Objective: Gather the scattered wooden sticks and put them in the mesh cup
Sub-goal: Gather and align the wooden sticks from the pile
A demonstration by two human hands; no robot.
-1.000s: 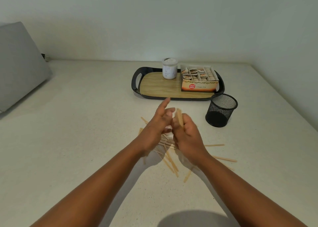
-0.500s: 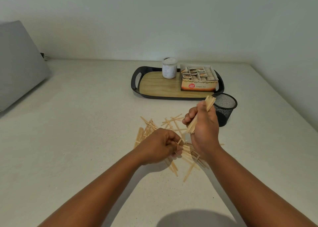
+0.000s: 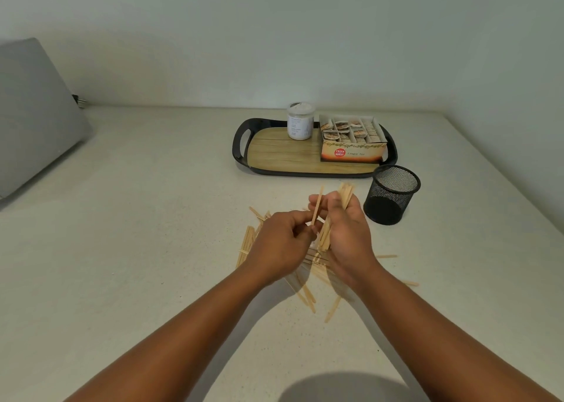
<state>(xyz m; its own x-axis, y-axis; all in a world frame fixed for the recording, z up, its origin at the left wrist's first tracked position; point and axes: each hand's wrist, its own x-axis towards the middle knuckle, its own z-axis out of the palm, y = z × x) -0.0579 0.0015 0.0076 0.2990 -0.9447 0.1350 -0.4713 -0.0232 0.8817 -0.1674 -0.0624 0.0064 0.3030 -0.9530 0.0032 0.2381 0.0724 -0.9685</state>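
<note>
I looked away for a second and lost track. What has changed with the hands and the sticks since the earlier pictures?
The left hand has come up off the pile, pinching a single stick, and brings it to the bundle that the right hand grips. The right hand has drawn back from the mesh cup, toward the left hand. The cup, the tray and the scattered sticks on the counter stayed put.

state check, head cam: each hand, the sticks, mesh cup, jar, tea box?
left hand: pinches one stick
right hand: grips a bundle of sticks
loose sticks: scattered on the counter
mesh cup: upright, looks empty
jar: upright on tray, lid on
tea box: open, sachets inside
</note>
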